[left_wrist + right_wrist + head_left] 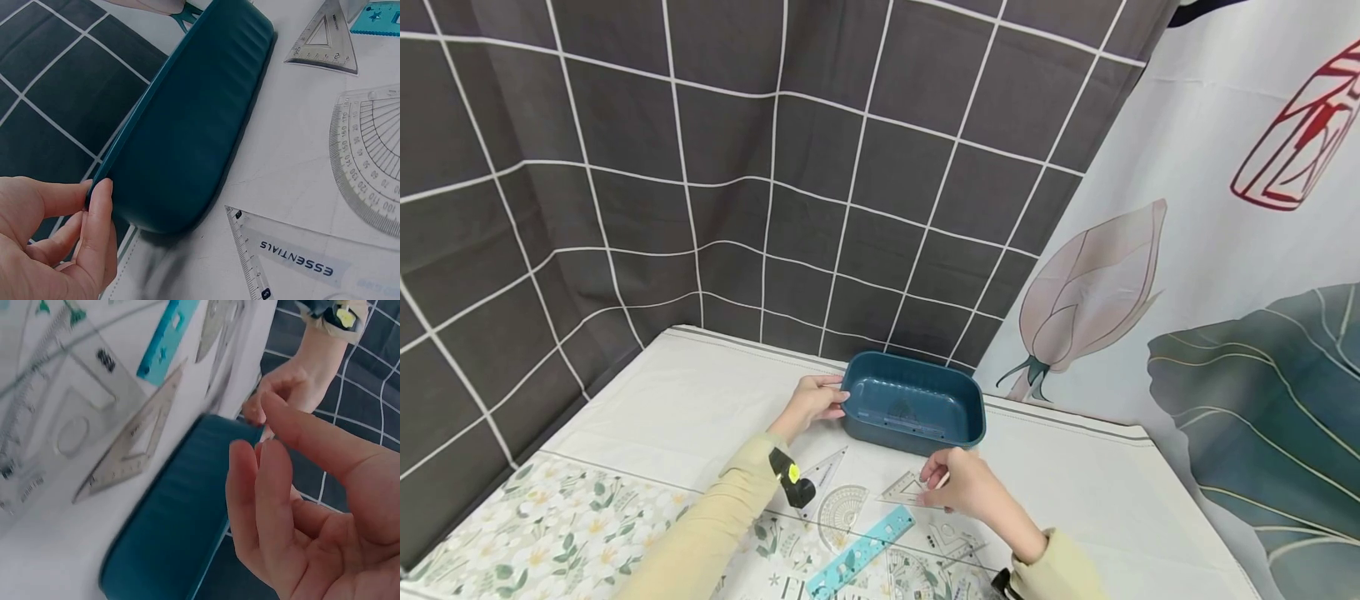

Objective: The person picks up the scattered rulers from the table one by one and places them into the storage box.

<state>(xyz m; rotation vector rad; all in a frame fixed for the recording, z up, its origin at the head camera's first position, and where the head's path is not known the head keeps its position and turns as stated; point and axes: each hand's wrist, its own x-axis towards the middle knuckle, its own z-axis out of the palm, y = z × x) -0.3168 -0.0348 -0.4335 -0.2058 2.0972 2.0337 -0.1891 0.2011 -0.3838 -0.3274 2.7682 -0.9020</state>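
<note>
A dark teal bin (917, 437) stands against the back curtain. My left hand (811, 402) pinches its left rim between thumb and fingers, as the left wrist view also shows at the bin wall (181, 131). In front of the bin, my right hand (964, 483) hovers by a small clear triangle (901, 490), fingers bent loosely and apart from the thumb. The right wrist view shows nothing in that hand (312, 506), with the small triangle (134, 440) lying flat beside the bin.
Toward me lie a clear protractor (841, 510), a turquoise ruler (861, 553), and a set square marked ESSENTIALS (294, 256). More clear drawing pieces lie near my right forearm. Dark grid curtain (737, 167) hangs behind.
</note>
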